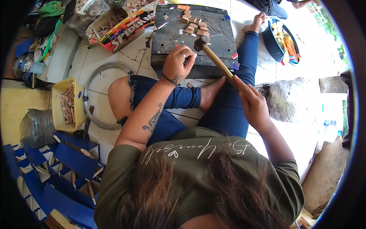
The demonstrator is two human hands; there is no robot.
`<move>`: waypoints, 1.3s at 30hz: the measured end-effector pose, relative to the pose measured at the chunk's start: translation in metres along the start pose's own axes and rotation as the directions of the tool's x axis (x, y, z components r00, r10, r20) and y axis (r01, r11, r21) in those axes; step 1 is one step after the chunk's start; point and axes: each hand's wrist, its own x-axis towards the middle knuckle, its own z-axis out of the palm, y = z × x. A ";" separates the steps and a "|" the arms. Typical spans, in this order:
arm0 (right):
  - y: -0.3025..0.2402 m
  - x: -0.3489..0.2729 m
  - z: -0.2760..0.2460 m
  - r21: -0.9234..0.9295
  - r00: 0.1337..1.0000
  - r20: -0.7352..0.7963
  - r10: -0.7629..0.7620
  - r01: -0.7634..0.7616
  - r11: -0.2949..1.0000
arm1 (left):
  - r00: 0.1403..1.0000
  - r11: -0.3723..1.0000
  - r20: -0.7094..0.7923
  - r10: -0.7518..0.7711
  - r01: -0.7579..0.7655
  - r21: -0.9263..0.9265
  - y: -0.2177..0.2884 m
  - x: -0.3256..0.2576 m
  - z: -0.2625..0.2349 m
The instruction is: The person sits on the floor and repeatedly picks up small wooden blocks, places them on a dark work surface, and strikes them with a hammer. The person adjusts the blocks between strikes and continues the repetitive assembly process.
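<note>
My right hand (252, 102) is closed round the lower handle of a hammer (218, 63). The hammer slants up and left, its dark metal head over the front part of a low black work surface (164, 42). My left hand (179, 63) is held at the front edge of that surface, just left of the hammer head. Its fingers are pinched together, and what they hold, if anything, is too small to tell. Several small wooden blocks (196, 26) lie loosely grouped toward the far side of the surface, with scraps of coloured paper around them.
Left of my legs are a wire coil (88, 82) and a yellow basin (55, 97) of wood pieces. An open cardboard box (131, 28) stands far left, blue boards (72, 160) near left. A dark tub (268, 42) and wrapped bundle (291, 97) are right. Another person (272, 7) sits beyond.
</note>
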 end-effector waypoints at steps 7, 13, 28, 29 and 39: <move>0.001 -0.003 0.001 0.028 1.000 0.019 -0.002 0.001 1.000 | 1.000 1.000 -0.010 0.006 -0.006 -0.001 0.000 0.000 0.001; 0.002 -0.004 0.003 0.047 0.993 -0.101 -0.068 0.073 0.996 | 1.000 1.000 -0.006 -0.004 0.004 0.008 0.000 -0.001 0.000; 0.008 -0.007 0.006 0.108 0.983 -0.181 -0.005 0.025 0.994 | 1.000 1.000 -0.006 -0.023 0.023 -0.003 0.001 -0.002 0.000; 0.011 -0.005 0.007 0.077 0.988 -0.143 -0.051 0.062 0.995 | 1.000 1.000 -0.011 -0.016 0.015 -0.003 0.001 -0.001 0.000; 0.062 0.070 -0.005 -0.076 0.959 -0.241 0.150 -0.172 0.982 | 0.998 0.994 -0.018 -0.064 0.065 0.092 0.009 0.000 -0.002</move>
